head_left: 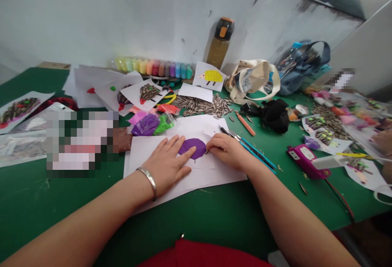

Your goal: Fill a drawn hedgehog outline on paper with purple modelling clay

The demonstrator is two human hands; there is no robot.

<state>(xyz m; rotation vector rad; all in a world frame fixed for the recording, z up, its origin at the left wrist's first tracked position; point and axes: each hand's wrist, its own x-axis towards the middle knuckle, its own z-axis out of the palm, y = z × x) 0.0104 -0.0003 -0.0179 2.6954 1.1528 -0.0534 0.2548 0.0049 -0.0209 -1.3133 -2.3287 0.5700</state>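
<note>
Head view: left hand (169, 160) spread on purple oval (197, 143), right hand (227, 149) pinching dark sliver (207, 151)

A flat purple oval (196, 143) lies on white paper (206, 163).

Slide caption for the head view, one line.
Left hand spread on white paper, right hand pinched at the edge of a purple oval, striped seeds heaped behind.
</note>
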